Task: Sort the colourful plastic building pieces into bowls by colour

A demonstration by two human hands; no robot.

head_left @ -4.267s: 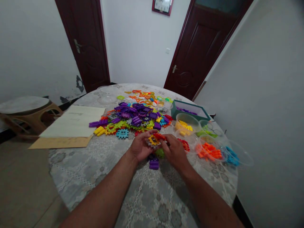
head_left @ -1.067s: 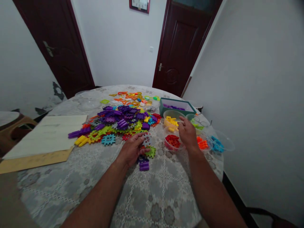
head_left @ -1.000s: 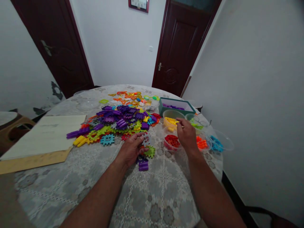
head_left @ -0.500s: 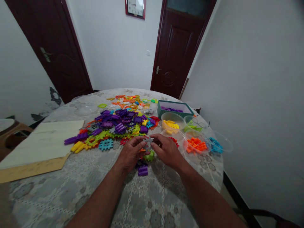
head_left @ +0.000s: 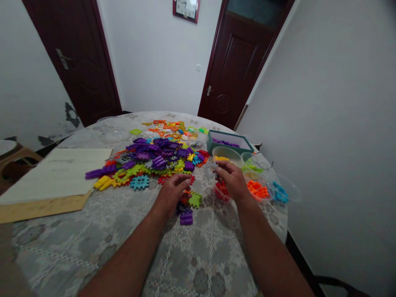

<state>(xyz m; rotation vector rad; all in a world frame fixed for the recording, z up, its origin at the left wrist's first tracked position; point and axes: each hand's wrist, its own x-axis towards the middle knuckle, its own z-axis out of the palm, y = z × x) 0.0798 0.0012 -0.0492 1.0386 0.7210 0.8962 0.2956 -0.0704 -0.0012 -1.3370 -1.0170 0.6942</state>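
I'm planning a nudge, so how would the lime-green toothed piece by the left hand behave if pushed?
The lime-green toothed piece looks like stiff plastic, given its crisp square teeth, so it probably won't flop. Being flat and low, it seems likelier to slide than roll or tip.

"What does your right hand hide?"
"Part of the red pieces; the pale piece it pinches is too blurred to make out."
"And your left hand?"
"You can't tell whether it holds or only covers the orange piece."
"Edges?"
"The top crops your clock; the left cuts off your stool and paper sheet."
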